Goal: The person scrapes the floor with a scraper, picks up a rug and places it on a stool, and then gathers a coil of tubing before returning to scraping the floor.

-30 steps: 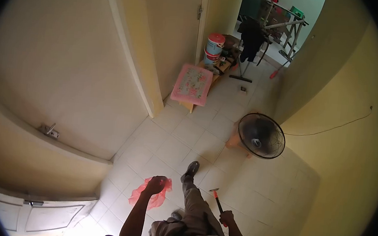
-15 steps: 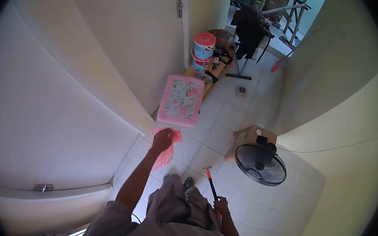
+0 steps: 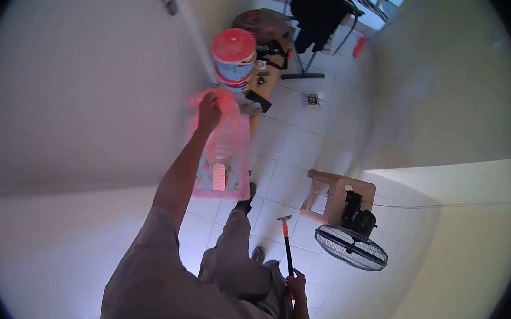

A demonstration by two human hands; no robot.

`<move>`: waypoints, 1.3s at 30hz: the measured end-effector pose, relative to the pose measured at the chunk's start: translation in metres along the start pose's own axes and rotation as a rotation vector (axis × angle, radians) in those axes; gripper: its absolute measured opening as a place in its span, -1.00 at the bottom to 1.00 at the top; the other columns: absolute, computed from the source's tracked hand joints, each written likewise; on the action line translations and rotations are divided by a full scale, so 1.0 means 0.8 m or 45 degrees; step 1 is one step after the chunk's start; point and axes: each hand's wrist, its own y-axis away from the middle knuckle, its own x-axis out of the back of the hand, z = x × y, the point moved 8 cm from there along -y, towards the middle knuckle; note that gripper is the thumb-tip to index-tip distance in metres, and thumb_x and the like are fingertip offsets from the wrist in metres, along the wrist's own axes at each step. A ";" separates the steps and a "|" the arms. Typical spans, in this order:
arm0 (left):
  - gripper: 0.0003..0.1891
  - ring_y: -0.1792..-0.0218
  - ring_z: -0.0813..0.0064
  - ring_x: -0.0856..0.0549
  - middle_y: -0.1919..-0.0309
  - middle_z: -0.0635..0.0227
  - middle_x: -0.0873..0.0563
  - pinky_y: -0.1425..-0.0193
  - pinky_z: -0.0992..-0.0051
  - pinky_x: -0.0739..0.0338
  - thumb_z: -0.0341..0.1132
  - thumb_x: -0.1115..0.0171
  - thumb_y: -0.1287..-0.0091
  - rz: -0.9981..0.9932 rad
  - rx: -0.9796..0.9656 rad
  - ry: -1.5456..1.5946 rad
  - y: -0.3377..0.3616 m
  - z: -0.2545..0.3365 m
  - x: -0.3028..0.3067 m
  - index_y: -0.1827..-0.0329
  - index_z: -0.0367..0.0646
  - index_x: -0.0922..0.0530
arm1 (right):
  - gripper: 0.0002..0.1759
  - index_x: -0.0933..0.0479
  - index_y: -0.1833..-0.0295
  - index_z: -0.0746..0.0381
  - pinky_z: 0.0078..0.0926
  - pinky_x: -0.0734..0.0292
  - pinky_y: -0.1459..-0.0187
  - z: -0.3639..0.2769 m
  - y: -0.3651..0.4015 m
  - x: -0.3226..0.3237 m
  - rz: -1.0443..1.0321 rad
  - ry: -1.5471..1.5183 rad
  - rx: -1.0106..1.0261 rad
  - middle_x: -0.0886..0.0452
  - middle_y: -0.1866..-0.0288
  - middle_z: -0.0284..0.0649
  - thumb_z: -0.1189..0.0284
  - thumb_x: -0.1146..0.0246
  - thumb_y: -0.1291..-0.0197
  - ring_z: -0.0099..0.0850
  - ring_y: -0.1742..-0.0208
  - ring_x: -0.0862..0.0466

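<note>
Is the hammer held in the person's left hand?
No, the right hand grips the hammer by its handle, while the left hand holds up a pink plastic bag.

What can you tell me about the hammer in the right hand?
The hammer is slim: a small metal-looking head, a red neck just below it, then a dark shaft. The right hand is closed round its lower end. It points forward, head away from the person, over the tiled floor, apparently touching nothing else.

No readable text; bucket (image 3: 233, 51) label seems blurred.
</note>
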 end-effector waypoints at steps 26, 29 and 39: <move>-0.82 0.36 0.36 -0.77 0.29 0.27 -0.74 0.38 0.40 -0.73 -0.46 -0.30 -0.33 -0.855 0.169 -0.064 0.125 -0.343 -0.187 0.04 -0.26 -0.67 | -0.35 -0.49 -0.48 0.26 -0.35 -0.71 0.41 -0.115 -0.023 -0.118 0.108 -0.575 -0.324 -0.75 0.40 -0.10 0.40 -0.28 -0.25 -0.38 0.49 -0.75; -0.89 0.45 0.44 -0.74 0.32 0.33 -0.75 0.44 0.45 -0.68 -0.42 -0.32 -0.33 -0.982 0.548 0.172 0.202 -0.249 -0.176 0.12 -0.18 -0.68 | -0.38 -0.51 -0.45 0.32 -0.35 -0.72 0.40 -0.094 0.027 -0.139 0.083 -0.772 -0.472 -0.76 0.39 -0.08 0.40 -0.25 -0.26 -0.36 0.49 -0.75; -0.70 0.22 0.47 -0.80 0.26 0.36 -0.82 0.21 0.40 -0.68 -0.12 -0.36 -0.47 -2.421 0.151 0.197 0.658 0.228 -0.121 0.06 -0.23 -0.72 | -0.80 -0.73 0.23 0.28 -0.25 -0.68 0.38 0.025 0.244 -0.255 0.568 -1.880 -0.730 -0.76 0.40 -0.06 0.41 -0.24 -0.26 -0.22 0.46 -0.78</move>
